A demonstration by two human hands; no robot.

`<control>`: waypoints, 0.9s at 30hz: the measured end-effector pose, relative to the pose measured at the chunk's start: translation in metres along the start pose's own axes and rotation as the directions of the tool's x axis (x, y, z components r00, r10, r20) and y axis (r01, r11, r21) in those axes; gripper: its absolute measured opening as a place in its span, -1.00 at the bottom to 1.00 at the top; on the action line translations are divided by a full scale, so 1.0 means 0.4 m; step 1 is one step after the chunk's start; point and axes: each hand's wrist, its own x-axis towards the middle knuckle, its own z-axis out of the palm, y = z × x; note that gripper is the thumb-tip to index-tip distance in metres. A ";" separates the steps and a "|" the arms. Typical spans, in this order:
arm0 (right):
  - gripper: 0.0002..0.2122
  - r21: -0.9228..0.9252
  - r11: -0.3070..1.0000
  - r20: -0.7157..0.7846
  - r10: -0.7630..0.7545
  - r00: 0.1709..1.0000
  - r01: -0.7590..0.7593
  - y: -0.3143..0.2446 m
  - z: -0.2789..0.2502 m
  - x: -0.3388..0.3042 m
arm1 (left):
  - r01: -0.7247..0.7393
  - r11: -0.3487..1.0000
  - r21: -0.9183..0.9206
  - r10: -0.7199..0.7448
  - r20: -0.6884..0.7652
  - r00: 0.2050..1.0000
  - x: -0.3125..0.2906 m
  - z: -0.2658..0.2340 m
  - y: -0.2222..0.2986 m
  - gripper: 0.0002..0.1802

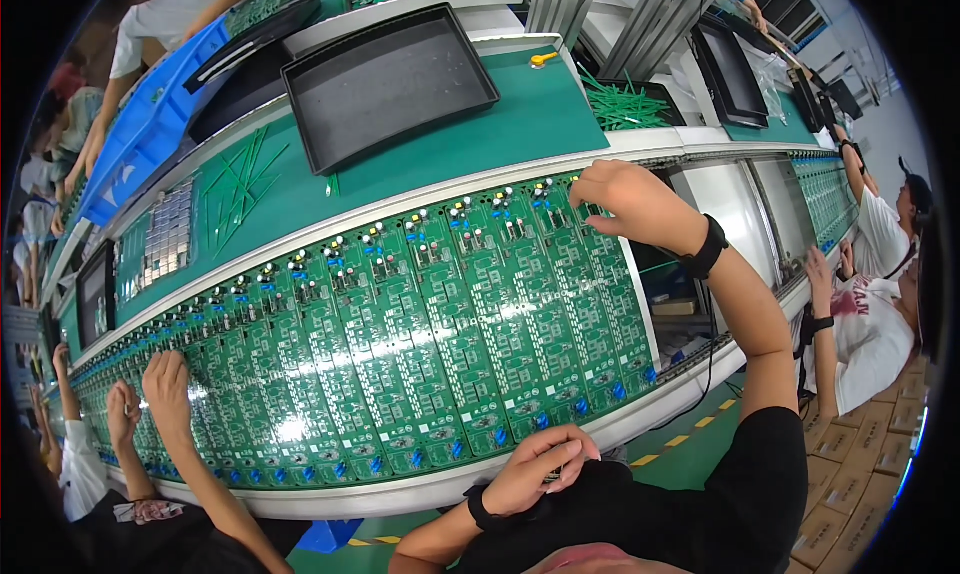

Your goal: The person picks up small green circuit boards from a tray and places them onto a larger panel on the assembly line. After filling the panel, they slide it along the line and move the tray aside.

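A long row of green circuit boards [430, 344] lies side by side on the line. My right hand [630, 202] reaches over its far right corner, fingers bent down onto the end of the last boards, beside small white, yellow and blue parts [500, 196]. Whatever its fingertips pinch is too small to name. Close to my body, just off the boards' near edge, my left hand [540, 466] is curled closed. Something small and dark shows between its fingers, but its kind is unclear. Blue components [542, 421] line the boards' near ends.
A black tray [390, 84] rests on the green shelf beyond the line, with loose green strips [240, 189] left of it and a strip-filled bin [625, 104] to its right. Co-workers' hands [168, 384] hover over the boards at left. Another person [850, 324] works at right.
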 end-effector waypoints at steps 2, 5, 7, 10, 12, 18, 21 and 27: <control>-0.75 -0.018 1.000 -0.018 -0.016 1.000 0.016 -0.001 -0.003 -0.003 | -0.011 1.000 -0.010 0.011 0.002 1.000 -0.001 0.004 0.001 -0.72; -0.74 -0.001 0.999 -0.084 -0.034 0.996 0.034 -0.011 -0.005 -0.024 | -0.029 0.999 -0.019 0.029 0.005 1.000 0.001 0.001 -0.002 -0.72; -0.74 0.058 0.997 -0.185 -0.043 0.982 0.055 -0.025 -0.006 -0.053 | -0.044 0.998 -0.038 0.044 0.009 0.999 0.004 -0.003 -0.007 -0.72; -0.75 0.064 0.998 -0.128 0.019 0.992 -0.011 -0.057 -0.025 -0.111 | -0.069 0.997 -0.045 0.070 0.019 0.997 0.004 -0.004 -0.004 -0.72; -0.75 0.058 0.997 -0.114 0.050 0.992 -0.044 -0.067 -0.042 -0.154 | -0.083 0.996 -0.033 0.084 0.030 0.996 0.003 -0.003 -0.003 -0.72; -0.75 0.104 0.984 -0.037 0.150 0.988 -0.146 -0.075 -0.058 -0.290 | -0.110 0.992 -0.064 0.109 -0.022 0.994 0.000 0.002 -0.005 -0.72; -0.75 0.150 0.975 -0.003 0.165 0.986 -0.163 -0.118 -0.050 -0.323 | -0.142 0.989 -0.048 0.139 -0.062 0.988 -0.009 0.025 0.000 -0.73; -0.78 0.410 0.905 -0.043 0.145 0.989 -0.115 -0.129 -0.032 -0.332 | -0.116 0.979 -0.165 0.119 0.008 0.993 0.028 0.095 -0.019 -0.74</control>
